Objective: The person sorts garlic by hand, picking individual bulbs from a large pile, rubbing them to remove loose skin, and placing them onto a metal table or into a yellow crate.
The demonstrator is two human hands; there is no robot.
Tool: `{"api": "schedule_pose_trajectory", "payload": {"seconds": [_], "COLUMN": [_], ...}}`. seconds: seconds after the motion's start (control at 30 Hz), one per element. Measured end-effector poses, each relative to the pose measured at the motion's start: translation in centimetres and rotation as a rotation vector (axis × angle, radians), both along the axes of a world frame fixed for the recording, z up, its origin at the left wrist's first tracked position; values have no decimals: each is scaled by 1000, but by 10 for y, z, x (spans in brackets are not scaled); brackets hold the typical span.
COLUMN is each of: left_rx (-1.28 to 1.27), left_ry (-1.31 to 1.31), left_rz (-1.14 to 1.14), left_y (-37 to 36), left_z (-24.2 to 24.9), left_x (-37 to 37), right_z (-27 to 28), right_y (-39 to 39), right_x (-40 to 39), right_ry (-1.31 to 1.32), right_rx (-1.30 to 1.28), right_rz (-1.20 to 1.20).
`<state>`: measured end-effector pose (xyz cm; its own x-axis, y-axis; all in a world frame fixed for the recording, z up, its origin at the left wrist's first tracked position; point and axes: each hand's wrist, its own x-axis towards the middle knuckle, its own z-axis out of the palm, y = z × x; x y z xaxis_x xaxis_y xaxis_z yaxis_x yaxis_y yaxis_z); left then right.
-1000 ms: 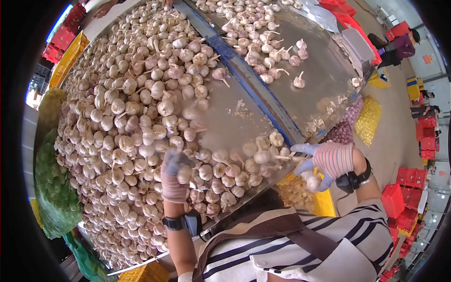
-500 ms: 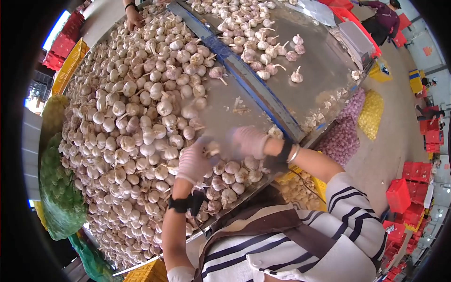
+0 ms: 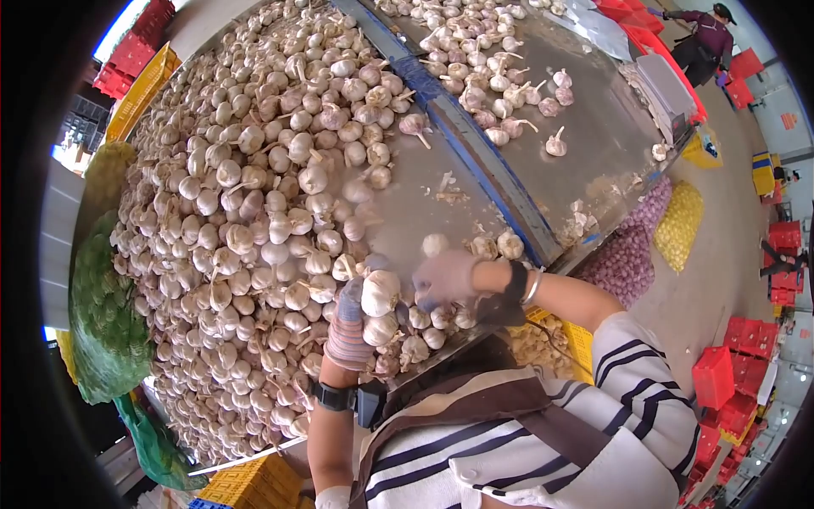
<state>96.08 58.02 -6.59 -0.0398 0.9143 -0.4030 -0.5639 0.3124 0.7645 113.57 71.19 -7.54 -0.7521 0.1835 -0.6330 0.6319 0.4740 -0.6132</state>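
Observation:
Many garlic bulbs (image 3: 254,204) are heaped over the left of a metal table (image 3: 415,199). My left hand (image 3: 348,327), in a striped glove, holds a large white garlic bulb (image 3: 381,293) at the heap's front edge. Another bulb (image 3: 380,329) lies just below it, against the glove. My right hand (image 3: 445,278), gloved and slightly blurred, is just to the right of the held bulb with its fingers curled; what they grip, if anything, cannot be made out. Several loose bulbs (image 3: 441,316) lie under and beside it.
A blue metal divider (image 3: 475,148) crosses the table, with more bulbs (image 3: 500,109) beyond it. A yellow crate (image 3: 579,343) stands by my right forearm. Net sacks (image 3: 626,254) and red crates (image 3: 714,377) are at the right, a green sack (image 3: 106,314) at the left. A person (image 3: 705,44) stands far back.
My left hand has turned and now shows a large bulb. My right hand has moved slightly down. Another person's hand at the top left is gone from view. The whole view has shifted a little.

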Motion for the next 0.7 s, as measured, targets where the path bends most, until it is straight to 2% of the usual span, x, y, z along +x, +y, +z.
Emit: {"api": "schedule_pose_trajectory", "payload": {"seconds": [0.03,0.07,0.1,0.13,0.17,0.23,0.27,0.3,0.33,0.43,0.47,0.5,0.53,0.57,0.6,0.67,0.7], "left_rx": [0,44,30,17,17,32,14,26,169,480,477,471,427,385,174,223,255], "left_ry": [-1,174,86,-3,-6,181,110,281,449,742,630,519,523,528,575,1035,1284], "left_rz": [5,53,90,129,125,305,363,357,233,-30,-10,12,31,52,46,-128,-245], "left_y": [0,0,1,3,4,9,11,10,15,26,27,27,30,32,29,25,20], "left_z": [1,6,15,27,20,4,5,2,6,43,40,36,38,43,50,36,31], "left_x": [1,3,4,6,8,10,18,21,24,30,31,31,27,20,15,-3,-8], "right_z": [-20,-25,-27,-5,11,27,35,32,26,11,1,-8,-9,-3,5,21,35], "right_y": [5,9,8,9,2,-17,-20,-22,-23,-24,-17,-12,-6,12,37,87,103], "right_x": [8,12,28,38,37,31,26,27,28,22,19,18,14,13,16,23,20], "right_ry": [-1,371,406,439,438,718,747,747,750,773,781,855,930,1112,1173,1296,1504], "right_rx": [0,-202,-610,-1004,-1002,-1425,-1599,-1598,-1565,-1367,-1721,-1720,-1719,-1737,-1720,-1683,-1472], "right_rz": [5,-172,-447,-744,-749,-1300,-1253,-1256,-1243,-1330,-1295,-1306,-1316,-1099,-1127,-1181,-1215]}}
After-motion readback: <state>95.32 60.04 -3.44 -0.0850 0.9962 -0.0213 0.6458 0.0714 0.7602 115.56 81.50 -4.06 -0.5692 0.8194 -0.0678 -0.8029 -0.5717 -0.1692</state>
